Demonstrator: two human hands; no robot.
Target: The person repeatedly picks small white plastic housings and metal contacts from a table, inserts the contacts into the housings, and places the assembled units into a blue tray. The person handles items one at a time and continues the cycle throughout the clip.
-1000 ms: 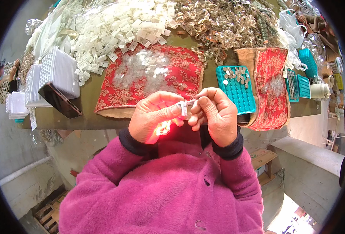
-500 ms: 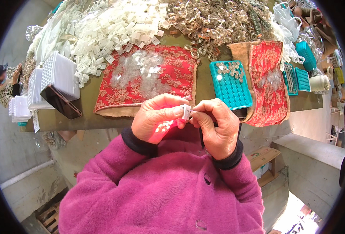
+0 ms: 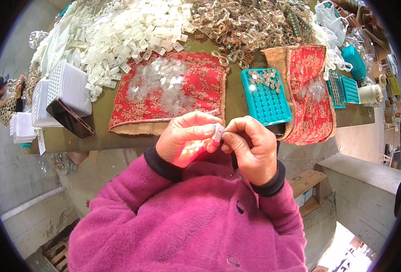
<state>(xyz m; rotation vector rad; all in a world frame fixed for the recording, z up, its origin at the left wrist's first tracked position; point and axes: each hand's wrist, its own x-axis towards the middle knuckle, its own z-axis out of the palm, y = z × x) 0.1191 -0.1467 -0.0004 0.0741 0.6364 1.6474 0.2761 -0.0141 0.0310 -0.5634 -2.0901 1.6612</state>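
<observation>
In front of my chest, my left hand pinches a small white plastic piece between thumb and fingers. My right hand is closed in a pinch right at the piece's right edge; what its fingertips grip, if anything, is too small to make out. Bright reddish light falls on the left palm. Just beyond the hands lies a red flowered cloth with a heap of small clear plastic bits on it. To the right stands a turquoise tray of round wells, some at its far end filled with small round metallic pieces.
White plastic tags and clear-brown looped pieces are heaped at the back. A phone leans on white trays at left. A folded red cloth and a thread spool are at right. Another person is far left.
Both hands stay together at the white piece, which has tilted slightly. The table has shifted a little in view. Nothing has been let go.
</observation>
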